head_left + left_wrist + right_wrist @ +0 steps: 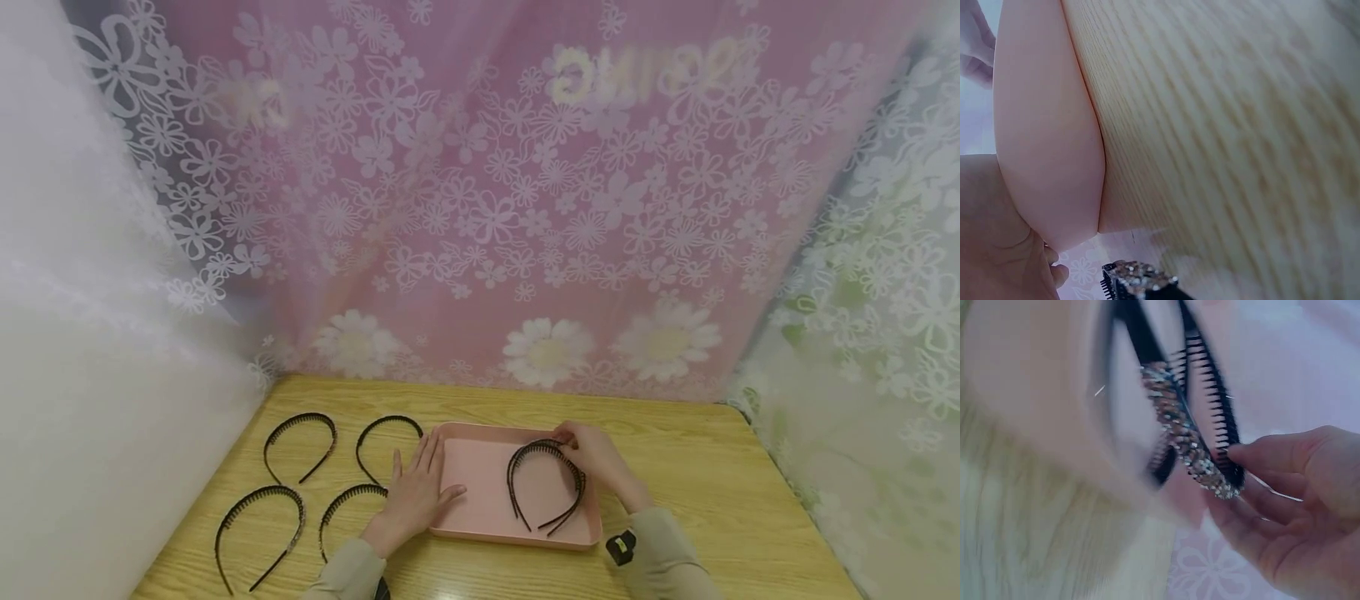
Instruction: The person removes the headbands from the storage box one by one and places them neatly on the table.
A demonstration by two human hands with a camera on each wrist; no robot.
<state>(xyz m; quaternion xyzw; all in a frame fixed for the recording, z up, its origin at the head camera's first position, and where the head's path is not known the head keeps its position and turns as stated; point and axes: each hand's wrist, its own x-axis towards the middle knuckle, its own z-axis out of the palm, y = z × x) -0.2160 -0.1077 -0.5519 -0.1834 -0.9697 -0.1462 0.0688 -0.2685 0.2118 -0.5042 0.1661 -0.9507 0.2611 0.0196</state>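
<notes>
My right hand (594,457) pinches a black toothed headband (1188,431) between thumb and fingers, over the right half of a pink tray (480,467). Sparkly sequins cover one side of that headband in the right wrist view. A second black headband overlaps it closely in the head view, also over the tray. At the tray's left rim my left hand (415,493) rests with its fingers straight and its thumb out over the tray. The left wrist view shows that palm (994,231) against the tray's outer wall (1050,125).
Several black headbands lie on the wooden table (675,467) left of the tray, among them an upper left one (300,416) and a lower left one (258,490). A pink flowered curtain (465,208) hangs behind the table, with pale sheets on both sides.
</notes>
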